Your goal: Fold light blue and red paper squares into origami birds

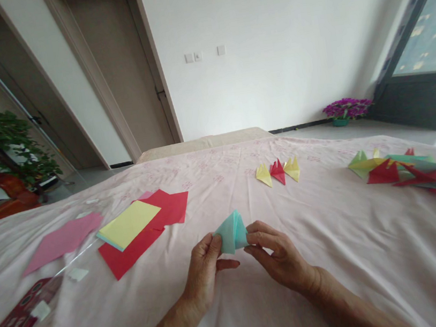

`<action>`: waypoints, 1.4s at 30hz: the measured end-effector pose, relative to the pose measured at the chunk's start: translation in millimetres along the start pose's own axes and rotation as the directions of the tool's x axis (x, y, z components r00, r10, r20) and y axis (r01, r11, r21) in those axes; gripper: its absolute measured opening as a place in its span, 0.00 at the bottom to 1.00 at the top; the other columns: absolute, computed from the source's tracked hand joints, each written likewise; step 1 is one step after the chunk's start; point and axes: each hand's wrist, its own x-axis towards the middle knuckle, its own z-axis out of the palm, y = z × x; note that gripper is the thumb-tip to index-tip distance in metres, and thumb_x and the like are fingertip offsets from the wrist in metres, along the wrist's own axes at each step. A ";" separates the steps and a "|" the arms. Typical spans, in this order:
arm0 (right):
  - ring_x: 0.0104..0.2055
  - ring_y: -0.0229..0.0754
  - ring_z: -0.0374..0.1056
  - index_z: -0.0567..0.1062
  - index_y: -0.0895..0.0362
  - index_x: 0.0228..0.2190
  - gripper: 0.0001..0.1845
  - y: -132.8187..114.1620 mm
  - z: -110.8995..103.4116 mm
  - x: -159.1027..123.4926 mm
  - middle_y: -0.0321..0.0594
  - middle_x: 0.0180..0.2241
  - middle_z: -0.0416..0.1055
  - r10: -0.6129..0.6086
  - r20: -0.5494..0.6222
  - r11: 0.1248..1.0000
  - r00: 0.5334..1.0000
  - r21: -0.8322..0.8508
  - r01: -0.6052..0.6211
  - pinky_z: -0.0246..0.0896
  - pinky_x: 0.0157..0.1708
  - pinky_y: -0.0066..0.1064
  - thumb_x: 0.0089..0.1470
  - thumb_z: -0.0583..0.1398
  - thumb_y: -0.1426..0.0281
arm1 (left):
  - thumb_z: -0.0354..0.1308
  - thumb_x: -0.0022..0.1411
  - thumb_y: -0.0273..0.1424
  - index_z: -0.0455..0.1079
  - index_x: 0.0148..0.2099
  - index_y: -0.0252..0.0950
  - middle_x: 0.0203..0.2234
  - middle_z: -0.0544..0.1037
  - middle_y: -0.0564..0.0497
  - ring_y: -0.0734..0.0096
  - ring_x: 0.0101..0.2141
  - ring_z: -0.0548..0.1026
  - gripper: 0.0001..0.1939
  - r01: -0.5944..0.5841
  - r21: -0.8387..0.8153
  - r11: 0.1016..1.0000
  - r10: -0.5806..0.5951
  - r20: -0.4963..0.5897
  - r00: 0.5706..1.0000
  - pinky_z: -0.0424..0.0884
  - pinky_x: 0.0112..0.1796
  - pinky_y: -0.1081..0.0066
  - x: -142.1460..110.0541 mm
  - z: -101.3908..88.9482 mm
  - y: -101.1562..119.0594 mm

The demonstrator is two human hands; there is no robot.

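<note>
The blue paper point(227, 237), folded to a peak, stands point upward between the left hand point(202, 266) and the right hand point(283, 252), near the middle of the cloth point(325, 235). The left fingers hold its left edge, the thumb lying flat on the near face while one finger reaches out below the paper, apart from it. The right fingers are drawn narrow at its right edge, the thumb low beside the bottom corner. Folds open out between the two grips. To the left lie a yellow sheet point(131, 223), red sheets point(173, 207) and a pink sheet point(64, 240); beyond the right hand stand three folded pieces point(278, 172), with a coloured pile point(384, 172) farther right.
</note>
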 end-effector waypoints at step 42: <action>0.46 0.41 0.65 0.78 0.54 0.33 0.14 4.4 -9.9 8.3 0.42 0.43 0.66 0.217 0.110 0.923 0.970 0.300 -0.240 0.62 0.47 0.34 0.61 0.57 0.60 | 0.72 0.46 0.23 0.74 0.37 0.33 0.29 0.79 0.50 0.72 0.29 0.79 0.15 0.378 -0.295 0.878 -0.384 0.042 0.923 0.76 0.28 0.80 7.0 -1.0 -6.2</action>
